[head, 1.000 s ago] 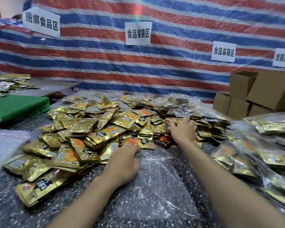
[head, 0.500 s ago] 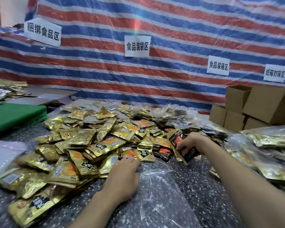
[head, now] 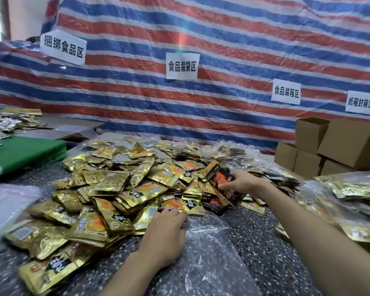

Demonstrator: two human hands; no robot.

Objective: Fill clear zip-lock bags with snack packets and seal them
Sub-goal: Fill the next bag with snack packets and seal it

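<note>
Head view: right hand [head: 245, 183] grips dark, orange-printed snack packets [head: 221, 178].

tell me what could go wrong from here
The right hand pinches a loose bunch of dark red-and-black foil snack packets; one might slip from that grip. The clear zip-lock plastic bag lies flat, and the left hand holds its crumpled mouth, so packets could snag. The heap of gold foil snack packets crowds that mouth and may slide in.
</note>
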